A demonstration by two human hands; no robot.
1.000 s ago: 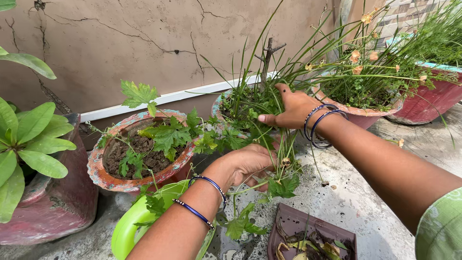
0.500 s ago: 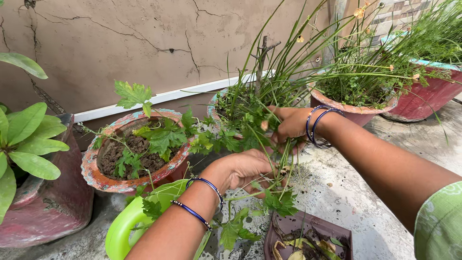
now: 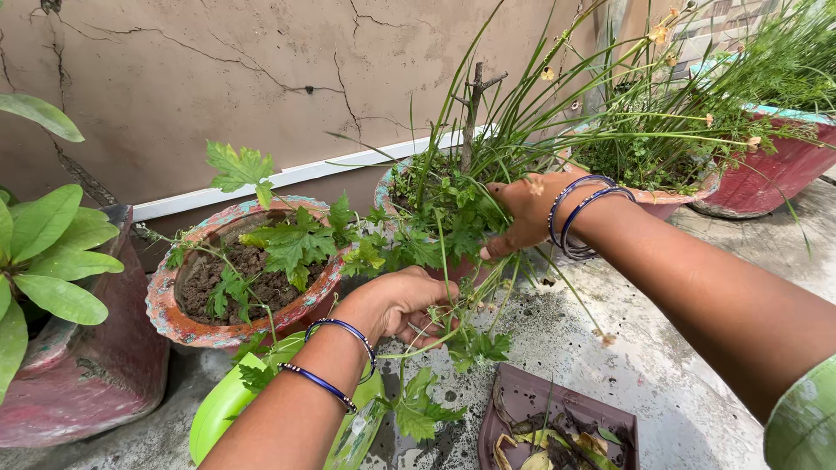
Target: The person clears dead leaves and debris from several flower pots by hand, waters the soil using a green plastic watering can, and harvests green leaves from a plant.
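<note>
A thin green vine (image 3: 300, 244) with lobed leaves grows from the soil of a worn red clay pot (image 3: 178, 324) and trails right over the floor. My left hand (image 3: 402, 305), blue bangles on the wrist, is closed around the vine's stems low in front of the pots. My right hand (image 3: 522, 213), also with bangles, reaches into the foliage at the rim of a second pot (image 3: 387, 187) with long grass-like leaves, its fingers curled on leafy stems.
A green plastic container (image 3: 222, 405) lies under my left forearm. A dark maroon dustpan (image 3: 566, 418) holds plant scraps at the bottom. A large red pot with broad leaves (image 3: 83, 374) stands left. More flowering pots (image 3: 775, 174) line the cracked wall at right.
My right hand drew back from deep in the grassy pot to its near rim and closed on stems. My left hand shifted left and down with the vine.
</note>
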